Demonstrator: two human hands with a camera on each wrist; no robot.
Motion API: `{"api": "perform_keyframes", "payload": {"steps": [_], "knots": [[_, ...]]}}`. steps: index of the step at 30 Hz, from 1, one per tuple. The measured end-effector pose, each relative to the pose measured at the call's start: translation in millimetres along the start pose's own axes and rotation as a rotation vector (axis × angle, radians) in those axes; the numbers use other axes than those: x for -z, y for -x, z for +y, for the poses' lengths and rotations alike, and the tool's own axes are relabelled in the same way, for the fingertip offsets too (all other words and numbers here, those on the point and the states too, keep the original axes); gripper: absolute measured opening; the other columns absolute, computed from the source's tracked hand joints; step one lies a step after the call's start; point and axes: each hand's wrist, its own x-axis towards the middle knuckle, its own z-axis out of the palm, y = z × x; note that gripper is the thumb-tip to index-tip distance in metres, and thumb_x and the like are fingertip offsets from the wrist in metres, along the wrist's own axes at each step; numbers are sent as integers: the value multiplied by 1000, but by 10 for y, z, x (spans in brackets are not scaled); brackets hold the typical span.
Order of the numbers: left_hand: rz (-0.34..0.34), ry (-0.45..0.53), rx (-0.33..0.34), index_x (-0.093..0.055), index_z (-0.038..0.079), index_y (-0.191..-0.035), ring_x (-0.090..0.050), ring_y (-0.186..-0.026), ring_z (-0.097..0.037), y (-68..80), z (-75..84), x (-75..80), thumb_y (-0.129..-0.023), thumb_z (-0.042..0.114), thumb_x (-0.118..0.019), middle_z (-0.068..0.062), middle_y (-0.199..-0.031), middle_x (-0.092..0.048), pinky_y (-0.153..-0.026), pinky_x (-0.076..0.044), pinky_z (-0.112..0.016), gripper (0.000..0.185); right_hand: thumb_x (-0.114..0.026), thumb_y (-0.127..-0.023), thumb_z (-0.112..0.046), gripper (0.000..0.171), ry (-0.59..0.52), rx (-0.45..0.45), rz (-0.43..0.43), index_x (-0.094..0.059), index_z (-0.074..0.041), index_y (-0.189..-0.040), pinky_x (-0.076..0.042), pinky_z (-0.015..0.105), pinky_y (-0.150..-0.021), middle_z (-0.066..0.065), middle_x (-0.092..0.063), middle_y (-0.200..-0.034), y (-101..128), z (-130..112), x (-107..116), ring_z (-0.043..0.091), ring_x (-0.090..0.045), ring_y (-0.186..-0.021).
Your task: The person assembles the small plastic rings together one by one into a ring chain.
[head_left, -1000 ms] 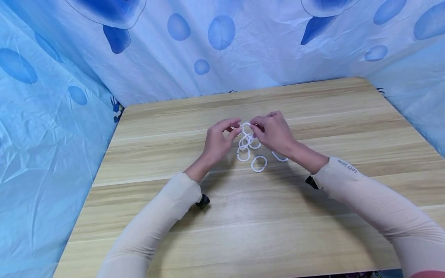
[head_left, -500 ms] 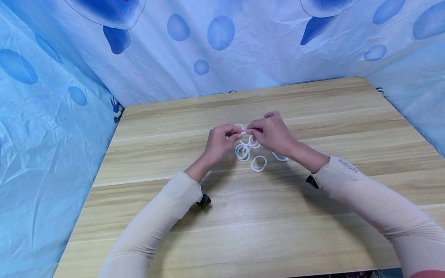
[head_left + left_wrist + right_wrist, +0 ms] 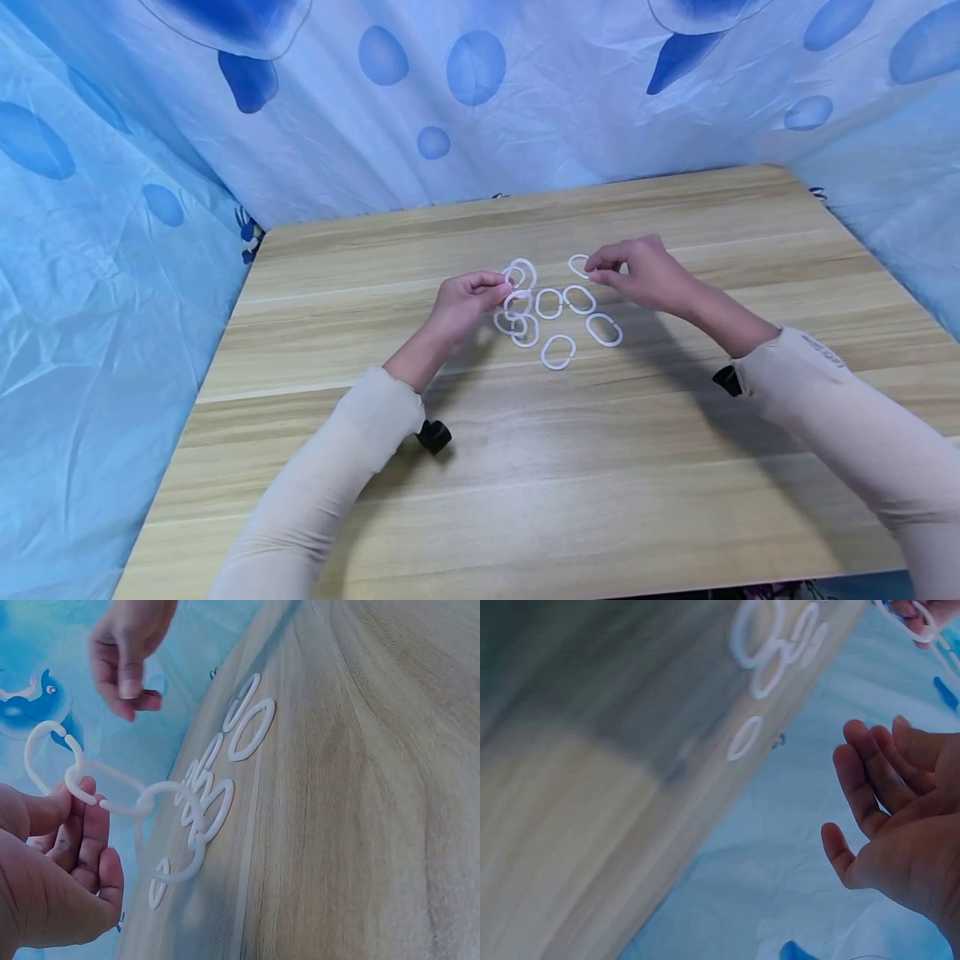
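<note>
White plastic chain links, oval with a small gap in each, are in the head view. My left hand (image 3: 463, 308) pinches one link (image 3: 70, 782) between thumb and fingers. That link is joined to others in a short chain, which hangs down to a larger-looking link (image 3: 139, 840) close to the table. My right hand (image 3: 641, 271) is raised right of the chain, fingers loosely bent. In the right wrist view nothing is between its fingers. A single link (image 3: 572, 265) shows just beyond its fingertips in the head view.
Several loose links lie on the wooden table (image 3: 480, 517), among them one link (image 3: 557, 369) at the front and another link (image 3: 588, 327) to its right. A blue patterned curtain (image 3: 322, 142) stands behind the table and along its sides.
Both hands worked close together at the links before. My right hand has since moved away to the right, its fingers free. My left hand stays at the chain, which now shows more fully.
</note>
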Motion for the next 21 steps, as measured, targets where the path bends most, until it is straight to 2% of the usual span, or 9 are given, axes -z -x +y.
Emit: {"api": "perform_keyframes", "payload": {"steps": [5, 11, 14, 18, 21], "knots": [[5, 7, -4, -66, -6, -107, -67, -79, -12, 0, 7, -6, -90, 5, -67, -2, -84, -70, -93, -50, -40, 20, -69, -85, 2, 17, 3, -19, -46, -72, -2, -101, -39, 38, -79, 4, -69, -79, 78, 137, -27, 21, -60, -79], [-2, 42, -21, -66, -6, -104, -67, -79, -16, 8, 7, -11, -89, 5, -68, -4, -85, -70, -93, -50, -39, 18, -72, -82, 0, 25, -18, -32, -124, -72, -5, -107, -35, 42, -82, 9, -72, -96, 128, 214, -31, 24, -62, -88], [0, 45, -26, -66, -5, -104, -67, -79, -16, 13, 6, -15, -90, 5, -67, -4, -86, -70, -92, -51, -38, 18, -76, -80, -3, 31, -4, 8, -168, -71, -7, -110, -39, 43, -82, 9, -71, -104, 163, 247, -40, 26, -62, -94], [11, 45, -27, -66, -5, -105, -66, -78, -15, 15, 13, -17, -90, 6, -67, -4, -86, -70, -92, -51, -38, 18, -81, -75, -6, 40, 50, 93, -201, -70, -8, -114, -37, 50, -83, 9, -69, -110, 209, 291, -73, 30, -59, -98], [26, 38, -25, -66, -5, -106, -66, -76, -13, 14, 18, -18, -90, 8, -68, -3, -85, -71, -92, -50, -38, 20, -83, -72, -9, 45, 96, 121, -214, -70, -12, -116, -35, 52, -83, 7, -67, -114, 243, 312, -114, 29, -56, -102]]}}
